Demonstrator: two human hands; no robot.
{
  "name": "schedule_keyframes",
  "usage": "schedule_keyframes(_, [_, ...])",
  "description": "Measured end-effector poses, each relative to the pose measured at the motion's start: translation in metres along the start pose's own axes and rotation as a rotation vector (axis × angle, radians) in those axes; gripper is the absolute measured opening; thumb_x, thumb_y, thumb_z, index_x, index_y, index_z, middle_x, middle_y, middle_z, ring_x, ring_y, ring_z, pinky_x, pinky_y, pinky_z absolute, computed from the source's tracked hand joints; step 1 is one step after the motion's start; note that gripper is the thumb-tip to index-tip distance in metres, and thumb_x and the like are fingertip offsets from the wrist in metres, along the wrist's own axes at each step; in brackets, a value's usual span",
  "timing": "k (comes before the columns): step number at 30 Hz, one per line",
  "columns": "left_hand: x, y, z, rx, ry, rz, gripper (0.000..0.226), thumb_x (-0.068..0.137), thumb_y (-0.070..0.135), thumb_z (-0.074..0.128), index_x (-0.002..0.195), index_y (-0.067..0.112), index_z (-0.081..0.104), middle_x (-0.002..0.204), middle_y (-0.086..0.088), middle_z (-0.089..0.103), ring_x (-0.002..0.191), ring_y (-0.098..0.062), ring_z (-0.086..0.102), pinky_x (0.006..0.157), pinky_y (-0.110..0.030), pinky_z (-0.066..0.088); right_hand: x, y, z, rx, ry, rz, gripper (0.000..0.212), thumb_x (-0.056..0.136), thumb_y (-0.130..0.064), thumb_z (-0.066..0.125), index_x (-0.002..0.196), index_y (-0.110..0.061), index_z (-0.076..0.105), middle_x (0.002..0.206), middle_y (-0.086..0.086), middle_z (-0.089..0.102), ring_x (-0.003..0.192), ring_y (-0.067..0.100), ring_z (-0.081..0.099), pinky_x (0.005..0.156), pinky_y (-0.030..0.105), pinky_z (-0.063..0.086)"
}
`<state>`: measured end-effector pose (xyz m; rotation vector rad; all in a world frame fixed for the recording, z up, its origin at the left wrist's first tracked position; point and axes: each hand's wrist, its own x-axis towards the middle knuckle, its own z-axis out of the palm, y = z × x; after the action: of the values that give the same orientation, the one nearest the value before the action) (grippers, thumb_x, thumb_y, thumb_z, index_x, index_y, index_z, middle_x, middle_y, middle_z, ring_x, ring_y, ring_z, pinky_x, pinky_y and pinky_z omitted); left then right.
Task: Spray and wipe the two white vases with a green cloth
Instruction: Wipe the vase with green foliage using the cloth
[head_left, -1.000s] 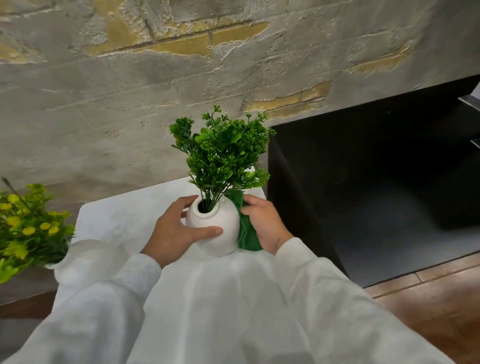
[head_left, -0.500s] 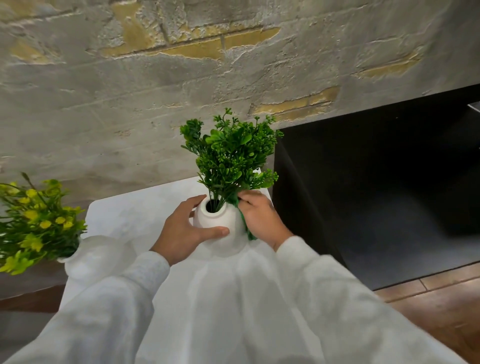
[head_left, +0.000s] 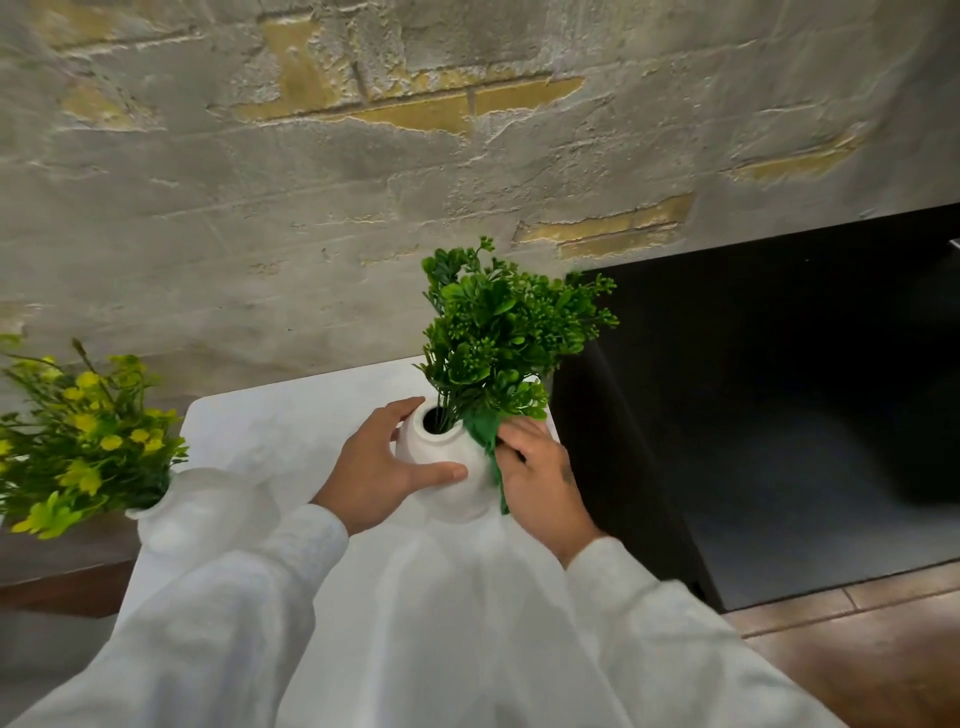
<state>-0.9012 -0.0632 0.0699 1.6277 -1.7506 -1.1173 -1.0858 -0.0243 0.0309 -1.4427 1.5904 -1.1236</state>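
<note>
A round white vase (head_left: 441, 449) holding a green leafy sprig (head_left: 498, 338) stands on the white tabletop (head_left: 291, 431). My left hand (head_left: 379, 467) wraps around the vase's left side, thumb across its front. My right hand (head_left: 540, 478) presses a green cloth (head_left: 485, 441) against the vase's right shoulder. Only a narrow strip of the cloth shows between hand and vase. A second white vase (head_left: 176, 504) with yellow-green flowers (head_left: 78, 441) stands at the table's left edge, untouched. No spray bottle is in view.
A rough grey brick wall (head_left: 415, 182) rises right behind the table. A black cabinet (head_left: 753, 389) stands close against the table's right side. Brown floor tiles (head_left: 857, 649) show at the lower right, and a dark wooden ledge (head_left: 62, 577) at the left.
My right hand has slid the cloth up from the vase's lower right side to its shoulder near the neck. My left hand keeps its hold. The view has shifted slightly to the left.
</note>
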Motion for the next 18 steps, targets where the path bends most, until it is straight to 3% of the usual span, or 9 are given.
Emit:
schedule_keyframes(2, [0.0, 0.001, -0.001, 0.004, -0.006, -0.003, 0.092, 0.051, 0.046, 0.091, 0.132, 0.035, 0.049, 0.128, 0.02, 0.053, 0.115, -0.007, 0.051, 0.091, -0.023, 0.041, 0.022, -0.009, -0.002, 0.013, 0.003, 0.1, 0.032, 0.093, -0.001, 0.042, 0.1, -0.004, 0.073, 0.1, 0.009, 0.068, 0.102, 0.025, 0.062, 0.087, 0.028, 0.05])
schedule_keyframes(4, [-0.001, 0.001, -0.001, 0.007, -0.008, -0.002, 0.091, 0.052, 0.045, 0.092, 0.131, 0.036, 0.049, 0.128, 0.02, 0.053, 0.115, -0.007, 0.05, 0.09, -0.021, 0.04, 0.04, -0.022, -0.004, 0.068, -0.082, 0.129, 0.035, 0.082, 0.0, 0.036, 0.081, 0.005, 0.071, 0.079, 0.019, 0.068, 0.073, 0.028, 0.07, 0.066, 0.032, 0.054])
schedule_keyframes(5, [-0.001, 0.001, -0.001, 0.004, -0.007, -0.003, 0.091, 0.052, 0.045, 0.092, 0.131, 0.036, 0.049, 0.128, 0.02, 0.053, 0.114, -0.007, 0.05, 0.089, -0.021, 0.04, 0.046, -0.026, -0.005, 0.071, -0.092, 0.133, 0.035, 0.082, -0.001, 0.036, 0.082, 0.006, 0.07, 0.08, 0.022, 0.068, 0.075, 0.029, 0.071, 0.066, 0.031, 0.054])
schedule_keyframes(6, [-0.001, 0.001, -0.001, 0.001, -0.006, -0.004, 0.09, 0.052, 0.045, 0.091, 0.131, 0.036, 0.049, 0.128, 0.019, 0.053, 0.114, -0.007, 0.05, 0.089, -0.021, 0.04, 0.05, -0.027, -0.005, 0.057, -0.144, 0.206, 0.035, 0.09, -0.002, 0.035, 0.097, 0.007, 0.069, 0.097, 0.025, 0.068, 0.092, 0.031, 0.069, 0.078, 0.033, 0.052])
schedule_keyframes(7, [-0.001, 0.002, -0.001, -0.002, -0.004, -0.003, 0.09, 0.052, 0.044, 0.091, 0.131, 0.036, 0.049, 0.128, 0.019, 0.053, 0.114, -0.007, 0.05, 0.088, -0.021, 0.04, 0.05, -0.023, -0.005, 0.038, -0.063, 0.215, 0.036, 0.097, -0.006, 0.035, 0.114, 0.005, 0.065, 0.116, 0.023, 0.065, 0.11, 0.03, 0.062, 0.092, 0.033, 0.047])
schedule_keyframes(9, [0.0, 0.001, -0.001, 0.0, -0.006, -0.004, 0.092, 0.051, 0.046, 0.091, 0.132, 0.036, 0.049, 0.128, 0.02, 0.053, 0.115, -0.007, 0.05, 0.09, -0.022, 0.041, 0.041, -0.014, -0.007, -0.011, -0.148, 0.188, 0.036, 0.1, -0.011, 0.04, 0.126, -0.007, 0.064, 0.133, 0.008, 0.06, 0.127, 0.025, 0.052, 0.107, 0.03, 0.04])
schedule_keyframes(13, [0.002, -0.003, -0.002, -0.008, -0.042, -0.021, 0.098, 0.045, 0.055, 0.09, 0.133, 0.04, 0.047, 0.13, 0.022, 0.053, 0.119, -0.007, 0.051, 0.1, -0.033, 0.046, -0.008, -0.007, -0.002, 0.149, -0.001, -0.004, 0.044, 0.095, 0.004, 0.049, 0.123, -0.022, 0.071, 0.13, -0.019, 0.062, 0.127, 0.001, 0.05, 0.109, 0.014, 0.035])
schedule_keyframes(18, [0.004, -0.003, -0.004, -0.008, -0.054, -0.015, 0.098, 0.047, 0.051, 0.091, 0.133, 0.04, 0.047, 0.131, 0.022, 0.051, 0.12, -0.008, 0.049, 0.101, -0.037, 0.046, -0.006, -0.011, -0.003, 0.171, 0.008, -0.008, 0.042, 0.096, 0.004, 0.048, 0.119, -0.022, 0.072, 0.12, -0.023, 0.063, 0.123, 0.002, 0.05, 0.106, 0.018, 0.039])
